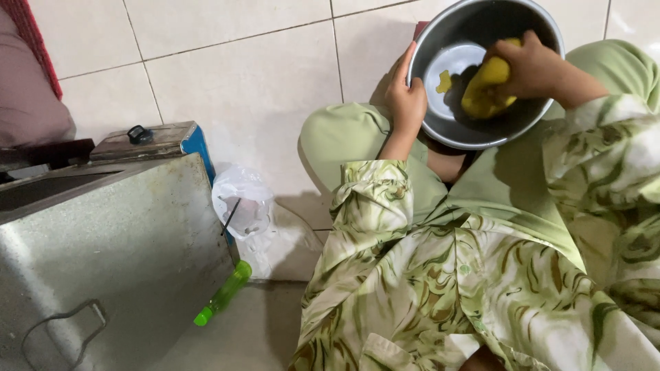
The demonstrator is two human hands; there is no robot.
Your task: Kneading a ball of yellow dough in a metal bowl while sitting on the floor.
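A round steel bowl (440,48) rests tilted on my lap, its inside dark and shiny. My left hand (405,96) grips the bowl's left rim. My right hand (533,65) reaches inside the bowl and holds a lump of yellow dough (485,93) against the bowl's wall. A small yellow scrap (445,82) sticks to the bowl's bottom. I wear green trousers and a green-and-white patterned top.
A grey metal box (110,254) with a handle stands at the left, a blue-edged tin (165,141) behind it. A clear plastic bag (242,203) and a green tube-shaped object (223,294) lie on the white tiled floor beside it. A pinkish cushion (27,89) sits at top left.
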